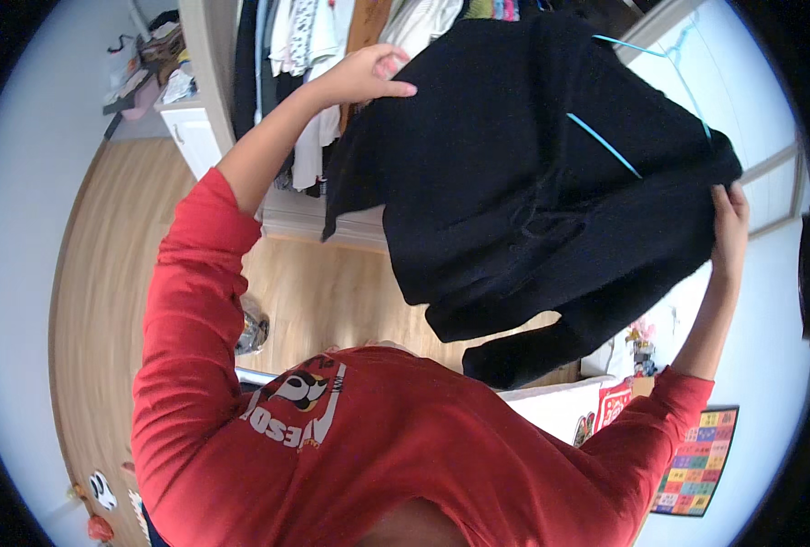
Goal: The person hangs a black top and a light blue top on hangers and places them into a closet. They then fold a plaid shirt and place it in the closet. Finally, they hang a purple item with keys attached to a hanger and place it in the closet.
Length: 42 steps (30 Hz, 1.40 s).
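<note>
A black long-sleeved sweater (478,173) is spread out in the air in front of me, tilted, with one sleeve hanging at lower right. My left hand (369,77) pinches its upper left shoulder area between thumb and curled fingers. On the far right, my right hand (731,219) grips the other shoulder, its fingers partly behind the cloth. A thin light-blue hanger (604,144) shows in the neck opening and again above the sweater's upper right edge. The rest of the hanger is hidden by the cloth.
An open wardrobe (206,68) with several hanging clothes (309,41) stands ahead, behind the sweater. To its left is a white cabinet (195,141) with items on top. A colourful chart (697,460) is at lower right. Light wood floor (332,292) lies below.
</note>
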Available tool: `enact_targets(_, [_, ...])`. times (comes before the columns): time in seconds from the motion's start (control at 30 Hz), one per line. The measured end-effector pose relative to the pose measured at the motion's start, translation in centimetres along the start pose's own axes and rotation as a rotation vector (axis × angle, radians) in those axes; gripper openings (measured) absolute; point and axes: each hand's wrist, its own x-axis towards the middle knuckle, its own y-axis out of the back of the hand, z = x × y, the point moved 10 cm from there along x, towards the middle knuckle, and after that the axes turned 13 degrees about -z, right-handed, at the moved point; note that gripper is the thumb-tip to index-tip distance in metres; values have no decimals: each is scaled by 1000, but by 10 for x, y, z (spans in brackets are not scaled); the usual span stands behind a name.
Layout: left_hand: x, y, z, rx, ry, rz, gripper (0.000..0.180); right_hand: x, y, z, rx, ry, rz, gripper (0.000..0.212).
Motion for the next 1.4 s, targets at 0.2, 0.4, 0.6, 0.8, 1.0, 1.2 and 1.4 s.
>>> enact_targets(0.2, [-13, 2, 129, 133, -469, 408, 56, -28, -64, 0, -131, -30, 134, 9])
enact_targets(0.4, [29, -59, 35, -281, -269, 202, 23, -64, -128, 61, 274, -181, -95, 19])
enact_targets(0.6, [39, -105, -22, -349, -252, 109, 25, -76, -239, 87, 659, -187, -732, 36])
enact_targets(0.8, [34, -120, -93, -416, 14, 54, 26, -48, -286, 103, 835, -164, -610, 44])
enact_targets(1.0, [41, -128, -137, -576, 35, -25, 29, -32, -325, 109, 1003, -266, -652, 41])
enact_targets(1.2, [68, -120, -168, -742, 42, -104, 34, -27, -357, 138, 1125, -466, -460, 56])
enact_targets(1.4, [82, -107, -261, -1204, 228, -5, 26, -6, -412, 109, 1243, -598, -300, 42])
